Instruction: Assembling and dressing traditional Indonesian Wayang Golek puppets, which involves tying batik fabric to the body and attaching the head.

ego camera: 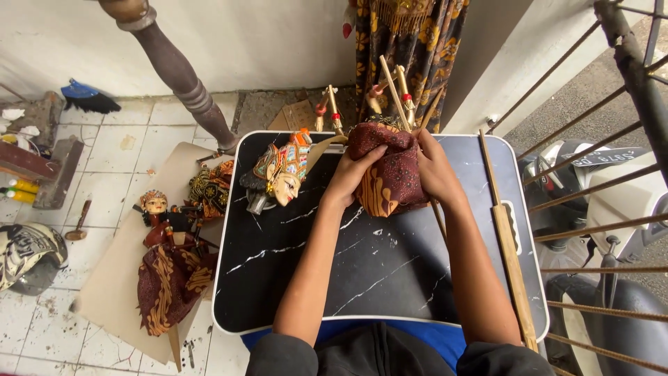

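**Puppet in batik cloth, held on small black table**

We grip the cloth-wrapped puppet (387,170), upper centre of frame, both hands closed on it: left hand (351,174) pressing the fabric, right hand (433,169) cupping its side, seemingly to steady the rods (394,87) rising above. Painted puppet head (282,174) lies just left on the table (362,278). Second puppet (170,257) rests on floor cardboard, lower left. Long stick (508,244) lies along the table's right edge.

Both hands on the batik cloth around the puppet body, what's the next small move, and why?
Probably gather the cloth tighter around the rods. The left hand and right hand both clasp the maroon batik cloth, which sits bunched and loose on the black marble-look table, with thin wooden rods sticking out at its top. The carved puppet head lies apart, beside it.
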